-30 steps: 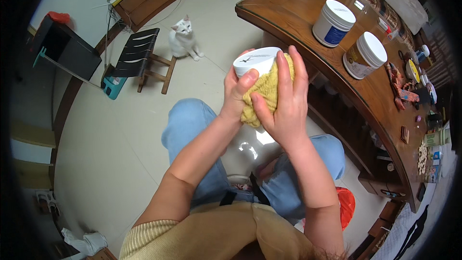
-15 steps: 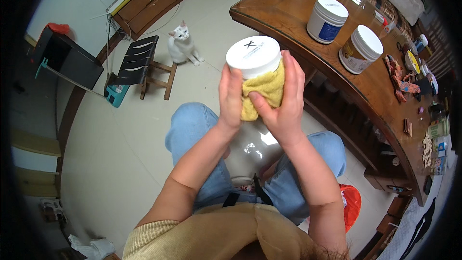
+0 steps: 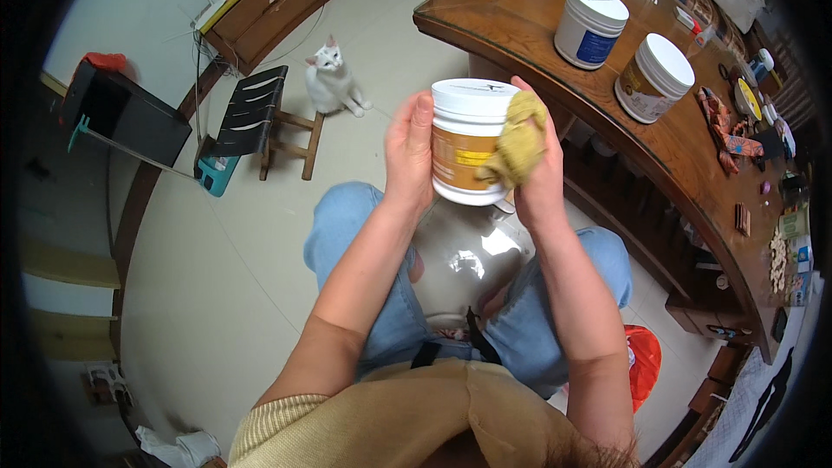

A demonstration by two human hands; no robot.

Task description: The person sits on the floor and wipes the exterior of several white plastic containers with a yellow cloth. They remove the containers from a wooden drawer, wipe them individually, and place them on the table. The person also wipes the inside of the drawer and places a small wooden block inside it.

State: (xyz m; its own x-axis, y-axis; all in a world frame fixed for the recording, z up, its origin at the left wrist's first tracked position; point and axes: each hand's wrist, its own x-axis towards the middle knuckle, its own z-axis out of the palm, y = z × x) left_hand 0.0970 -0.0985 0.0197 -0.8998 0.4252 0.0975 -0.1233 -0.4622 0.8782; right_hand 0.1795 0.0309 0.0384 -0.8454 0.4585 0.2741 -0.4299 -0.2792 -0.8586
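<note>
A white plastic tub [image 3: 455, 134] with a round lid and a brown-and-yellow label is held up above my knees, its front tipped toward me. My left hand [image 3: 406, 156] is closed round its left side, thumb pointing up along the wall. On the other side my right hand [image 3: 544, 182] presses a crumpled yellow cloth [image 3: 520, 139] against the tub; most of its fingers are hidden behind the cloth and tub. Two similar lidded tubs, one with a blue label [image 3: 591, 26] and one with a brown label [image 3: 654, 78], stand on the table.
The wooden table [image 3: 511, 13] curves along my right, with a patterned cloth item [image 3: 719, 134] and small objects on it. A white cat [image 3: 334, 82] sits on the floor ahead, beside a black-seated folding stool [image 3: 251, 113]. A red bag [image 3: 643, 368] lies by my right leg.
The tub has tilted so its label faces me. The yellow cloth has moved from its front to its right side with my right hand.
</note>
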